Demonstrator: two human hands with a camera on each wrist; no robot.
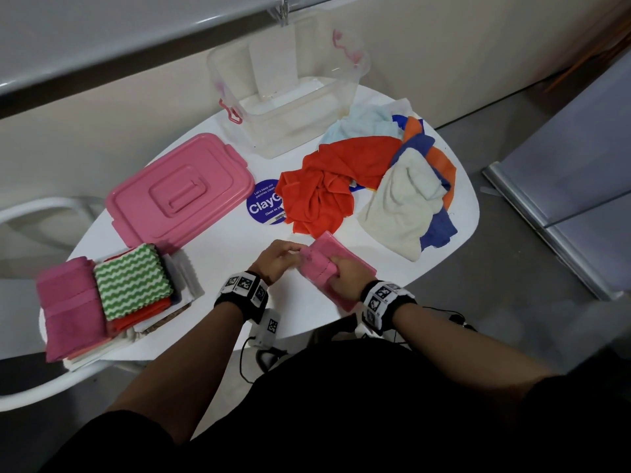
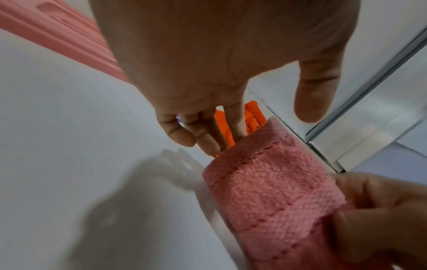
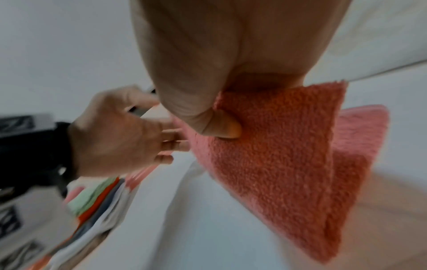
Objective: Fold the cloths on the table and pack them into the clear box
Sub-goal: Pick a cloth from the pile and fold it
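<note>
Nearest us, at the near edge of the white oval table (image 1: 218,254), we hold a small pink terry cloth (image 1: 336,264), already folded into a narrow band. Our right hand (image 1: 346,273) grips it, thumb pressed into the pile on one face and fingers curled behind it. Our left hand (image 1: 276,259) sits just beside the cloth's left end; its fingers (image 2: 203,133) reach straight to the folded edge and touch it, the thumb held apart, so that hand is relaxed rather than clamped. At the near left corner lies a stack of folded cloths (image 1: 112,302), with a green-and-white zigzag cloth (image 1: 133,279) on top beside a darker pink folded towel (image 1: 70,305). Further in on the left rests the pink rectangular plastic lid (image 1: 177,191), flat on the table, and just to its right a round blue sticker (image 1: 264,203) shows, partly covered. To the right of that sits the heap of unfolded cloths: a crumpled orange-red cloth (image 1: 327,186), a cream towel (image 1: 399,206), blue and orange pieces and a pale blue one behind. At the far edge stands the clear plastic box with pink latches (image 1: 290,90), open.
</note>
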